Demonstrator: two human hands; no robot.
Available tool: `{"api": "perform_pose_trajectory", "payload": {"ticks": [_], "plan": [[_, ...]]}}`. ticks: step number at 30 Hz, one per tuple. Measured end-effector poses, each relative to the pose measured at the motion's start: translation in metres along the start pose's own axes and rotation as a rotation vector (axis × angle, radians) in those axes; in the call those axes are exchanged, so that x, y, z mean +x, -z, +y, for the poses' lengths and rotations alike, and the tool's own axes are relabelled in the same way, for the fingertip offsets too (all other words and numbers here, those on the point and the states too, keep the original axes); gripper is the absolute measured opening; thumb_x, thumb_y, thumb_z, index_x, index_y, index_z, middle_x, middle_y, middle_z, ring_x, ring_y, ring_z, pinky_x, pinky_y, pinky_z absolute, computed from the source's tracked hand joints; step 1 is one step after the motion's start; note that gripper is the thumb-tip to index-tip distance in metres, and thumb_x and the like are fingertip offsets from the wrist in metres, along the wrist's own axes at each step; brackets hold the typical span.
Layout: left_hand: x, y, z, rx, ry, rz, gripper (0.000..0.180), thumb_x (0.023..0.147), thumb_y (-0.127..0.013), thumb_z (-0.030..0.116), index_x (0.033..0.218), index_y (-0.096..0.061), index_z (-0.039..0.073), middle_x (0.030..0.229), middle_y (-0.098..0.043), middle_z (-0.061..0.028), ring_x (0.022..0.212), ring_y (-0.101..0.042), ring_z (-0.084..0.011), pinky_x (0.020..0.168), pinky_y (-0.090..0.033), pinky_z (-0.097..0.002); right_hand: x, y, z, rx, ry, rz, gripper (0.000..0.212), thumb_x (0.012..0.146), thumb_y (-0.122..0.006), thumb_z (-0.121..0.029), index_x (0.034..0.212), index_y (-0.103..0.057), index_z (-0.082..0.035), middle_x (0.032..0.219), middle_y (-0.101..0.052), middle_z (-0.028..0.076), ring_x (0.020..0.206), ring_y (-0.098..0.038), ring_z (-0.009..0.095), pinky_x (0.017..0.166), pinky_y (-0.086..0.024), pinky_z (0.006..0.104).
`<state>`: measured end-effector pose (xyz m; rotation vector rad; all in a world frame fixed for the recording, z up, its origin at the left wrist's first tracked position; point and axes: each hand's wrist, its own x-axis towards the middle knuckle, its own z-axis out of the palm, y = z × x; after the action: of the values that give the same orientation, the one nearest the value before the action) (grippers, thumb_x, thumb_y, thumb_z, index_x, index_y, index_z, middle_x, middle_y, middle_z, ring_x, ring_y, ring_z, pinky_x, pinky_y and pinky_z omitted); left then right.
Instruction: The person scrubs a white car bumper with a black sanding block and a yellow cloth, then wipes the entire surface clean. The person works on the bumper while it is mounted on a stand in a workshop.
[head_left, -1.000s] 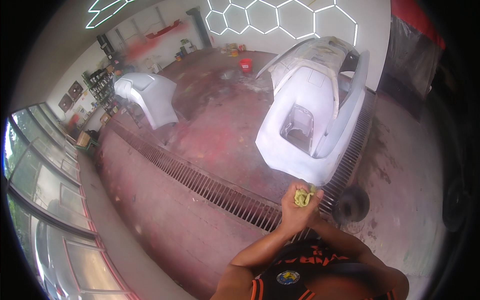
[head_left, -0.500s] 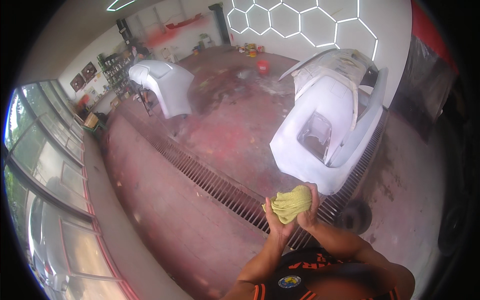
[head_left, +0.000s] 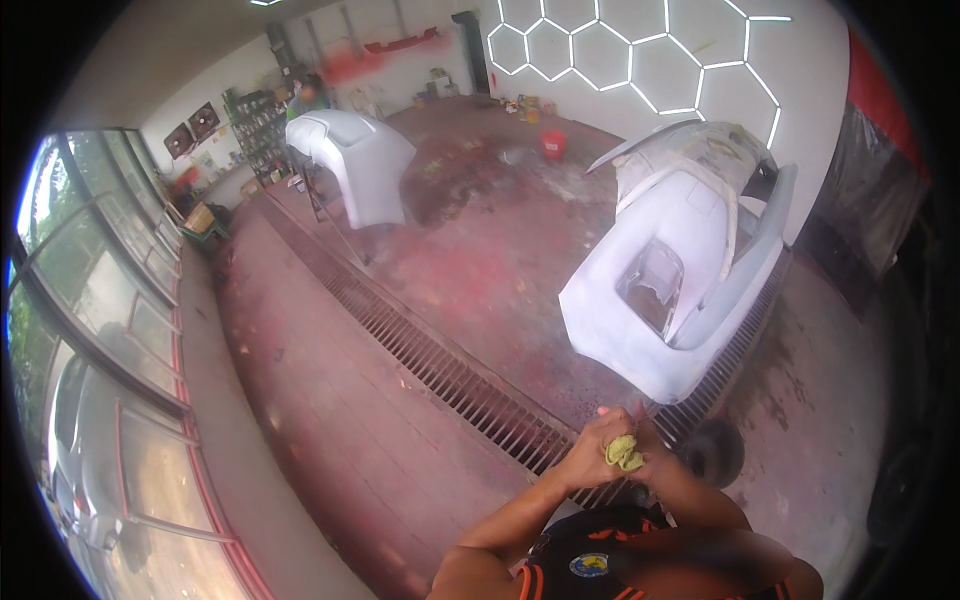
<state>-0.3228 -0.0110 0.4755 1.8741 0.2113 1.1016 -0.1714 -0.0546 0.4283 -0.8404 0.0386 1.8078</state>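
Note:
A bunched yellow-green cloth [head_left: 624, 453] is squeezed between my two hands in front of my body, with only a small wad of it showing. My left hand [head_left: 590, 448] wraps over it from the left, fingers closed. On the other side, my right hand [head_left: 655, 458] is closed on the cloth too, partly hidden behind the left. Just beyond my hands is a large pale grey-white car bumper [head_left: 615, 325] with a squarish opening, apart from them.
Another pale body panel [head_left: 365, 175] stands on a support at the far left, a person [head_left: 308, 98] behind it. A floor grate [head_left: 430, 365] runs diagonally past me. A red bucket [head_left: 553, 144] stands near the back wall. Glass windows [head_left: 100, 290] line the left.
The cloth was spread wider between my hands; now it is compressed into a small wad. My hands have come together, slightly lower and to the right. The view has shifted.

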Motion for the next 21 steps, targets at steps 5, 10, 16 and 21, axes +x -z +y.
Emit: {"api": "perform_pose_trajectory", "payload": {"ticks": [5,10,16,21], "plan": [[-0.014,0.007,-0.022,-0.696,0.672,0.703,0.018,0.094,-0.070,0.015,0.090,-0.056,0.004,0.092,-0.060,-0.0071,0.085,-0.061,-0.0200,0.078,-0.053,-0.0361,-0.036,-0.006,-0.032,-1.170,0.663,-0.012,0.025,0.097,-0.065,-0.013,0.120,-0.065,-0.005,0.112,-0.069,0.009,0.088,-0.069,0.021,0.067,-0.056,0.0314],[-0.028,0.007,-0.074,-1.327,0.904,0.742,0.031,0.104,-0.054,0.034,0.101,-0.056,0.004,0.093,-0.064,-0.0110,0.095,-0.067,-0.0281,0.087,-0.057,-0.0440,-0.061,-0.040,-0.019,-1.967,1.251,-0.514,0.042,0.072,-0.071,0.005,0.111,-0.071,-0.008,0.128,-0.062,0.017,0.107,-0.064,0.035,0.091,-0.053,0.0419],[-0.048,0.011,-0.072,-1.284,0.925,0.540,0.022,0.101,-0.062,0.025,0.097,-0.057,0.004,0.092,-0.067,-0.0100,0.088,-0.067,-0.0285,0.087,-0.056,-0.0467,-0.044,0.007,-0.031,-1.882,1.250,-0.551,0.042,0.079,-0.075,0.000,0.119,-0.068,-0.010,0.138,-0.054,0.017,0.115,-0.061,0.038,0.095,-0.053,0.0422],[-0.027,0.041,-0.040,0.079,0.362,0.055,0.011,0.089,-0.068,0.007,0.086,-0.058,0.005,0.087,-0.064,-0.0105,0.083,-0.065,-0.0348,0.080,-0.054,-0.0447,-0.056,0.014,-0.005,-0.821,0.263,-0.110,0.062,0.095,-0.067,-0.042,0.146,-0.043,-0.015,0.154,-0.032,0.021,0.129,-0.054,0.036,0.100,-0.051,0.0457]]}}
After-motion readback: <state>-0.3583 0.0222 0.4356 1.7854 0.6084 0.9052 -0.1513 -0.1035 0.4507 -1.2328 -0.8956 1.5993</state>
